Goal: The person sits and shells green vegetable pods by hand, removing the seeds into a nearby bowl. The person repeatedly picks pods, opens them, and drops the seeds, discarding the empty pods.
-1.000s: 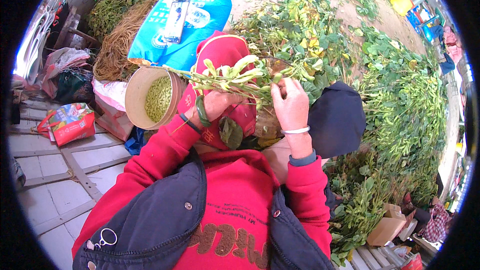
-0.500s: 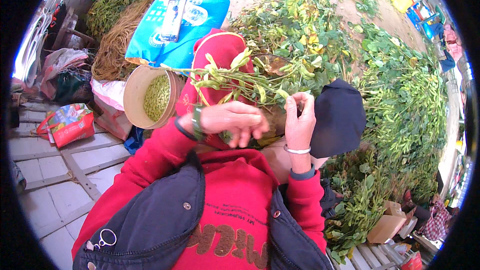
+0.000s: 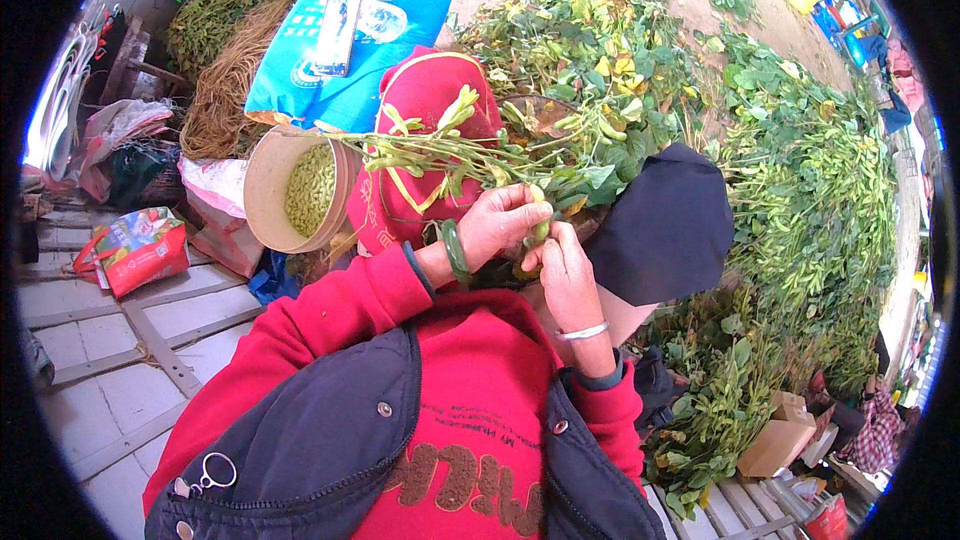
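In front of my chest, both hands meet at a green soybean pod (image 3: 541,229). The fingers of my left hand (image 3: 494,224), green bangle at the wrist, are closed on the pod's upper part. My right hand (image 3: 566,278), with a silver bracelet, pinches around its lower end. Just beyond the hands, cut soybean stalks (image 3: 430,152) with pods lie across my red-covered knee (image 3: 437,90). To the left stands a beige bucket (image 3: 262,190), tilted toward me, holding shelled green beans (image 3: 311,195).
A phone (image 3: 340,32) lies on a blue sack (image 3: 280,80) behind the bucket. Heaped soybean plants (image 3: 800,210) spread along the right. Dark cloth (image 3: 672,230) covers my right knee. A red bag (image 3: 140,252) stands at left; a cardboard box (image 3: 778,437) sits lower right.
My left hand has moved right and slightly up to meet the right hand. My right hand has come down and left with the pod. The stalks have shifted a little.
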Demonstrator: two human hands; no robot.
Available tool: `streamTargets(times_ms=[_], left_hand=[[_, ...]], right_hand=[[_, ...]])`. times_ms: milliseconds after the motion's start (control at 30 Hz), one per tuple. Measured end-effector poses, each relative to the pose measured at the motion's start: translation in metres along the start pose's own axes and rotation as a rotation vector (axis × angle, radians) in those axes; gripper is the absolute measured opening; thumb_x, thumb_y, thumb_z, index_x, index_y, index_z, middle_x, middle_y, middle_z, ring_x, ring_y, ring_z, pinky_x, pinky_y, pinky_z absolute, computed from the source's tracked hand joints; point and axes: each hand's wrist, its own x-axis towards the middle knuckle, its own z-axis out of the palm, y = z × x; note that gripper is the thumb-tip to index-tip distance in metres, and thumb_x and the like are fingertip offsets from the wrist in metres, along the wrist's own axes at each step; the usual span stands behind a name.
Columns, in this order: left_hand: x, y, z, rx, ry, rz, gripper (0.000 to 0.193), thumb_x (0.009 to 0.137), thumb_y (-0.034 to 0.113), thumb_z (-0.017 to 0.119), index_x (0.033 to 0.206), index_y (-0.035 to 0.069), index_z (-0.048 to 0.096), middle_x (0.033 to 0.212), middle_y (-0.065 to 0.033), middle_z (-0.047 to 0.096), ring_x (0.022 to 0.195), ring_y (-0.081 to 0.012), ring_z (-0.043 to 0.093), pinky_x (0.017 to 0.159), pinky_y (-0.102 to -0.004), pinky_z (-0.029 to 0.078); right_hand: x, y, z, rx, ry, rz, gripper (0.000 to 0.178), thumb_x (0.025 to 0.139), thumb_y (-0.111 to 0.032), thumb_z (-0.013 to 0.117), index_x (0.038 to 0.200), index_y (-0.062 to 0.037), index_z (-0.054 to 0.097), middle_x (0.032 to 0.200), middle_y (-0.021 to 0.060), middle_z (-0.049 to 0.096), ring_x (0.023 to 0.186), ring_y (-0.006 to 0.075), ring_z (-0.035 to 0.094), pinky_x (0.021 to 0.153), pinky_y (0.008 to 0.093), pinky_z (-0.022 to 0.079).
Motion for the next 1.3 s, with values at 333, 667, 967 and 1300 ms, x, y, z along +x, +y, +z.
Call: streamTargets(times_ms=[333, 667, 967, 1300], left_hand=[[0.001, -0.002, -0.013, 0.097, -0.111, -0.098, 0.02, 0.092, 0.027, 0.049, 0.082, 0.01, 0.055, 0.063, 0.0068, 0.049, 0.048, -0.0017, 0.034, 0.042, -0.0186, 0.024], [-0.005, 0.003, -0.007, 0.214, -0.221, -0.031, 0.013, 0.09, 0.016, 0.052, 0.098, 0.006, 0.05, 0.068, 0.0026, 0.049, 0.051, -0.004, 0.041, 0.044, -0.0191, 0.032], [-0.004, 0.003, -0.008, -0.138, -0.163, -0.108, 0.016, 0.09, 0.015, 0.05, 0.102, 0.004, 0.051, 0.066, 0.0039, 0.043, 0.054, -0.0044, 0.038, 0.048, -0.0198, 0.029], [-0.002, 0.0, -0.01, -0.045, -0.163, -0.096, 0.011, 0.087, 0.018, 0.058, 0.089, 0.007, 0.054, 0.072, 0.0037, 0.049, 0.057, -0.0045, 0.042, 0.049, -0.0184, 0.032]], right_hand=[[0.003, 0.008, -0.003, 0.458, -0.175, 0.266, 0.013, 0.093, -0.015, 0.037, 0.089, -0.0054, 0.045, 0.064, -0.0013, 0.044, 0.049, 0.0063, 0.036, 0.045, 0.0207, 0.03], [0.001, -0.004, 0.0, -0.115, 0.128, -0.18, 0.012, 0.09, -0.012, 0.044, 0.088, -0.0024, 0.05, 0.06, 0.0099, 0.051, 0.053, 0.0194, 0.053, 0.05, 0.032, 0.042], [0.002, -0.009, -0.004, -0.486, 0.286, -0.284, 0.008, 0.077, -0.006, 0.055, 0.084, -0.0034, 0.052, 0.063, 0.0164, 0.052, 0.055, 0.0333, 0.053, 0.051, 0.0366, 0.043], [-0.001, -0.01, -0.001, -0.312, 0.204, -0.33, 0.005, 0.082, -0.006, 0.049, 0.079, -0.0028, 0.049, 0.066, 0.018, 0.051, 0.06, 0.0341, 0.055, 0.052, 0.0388, 0.043]])
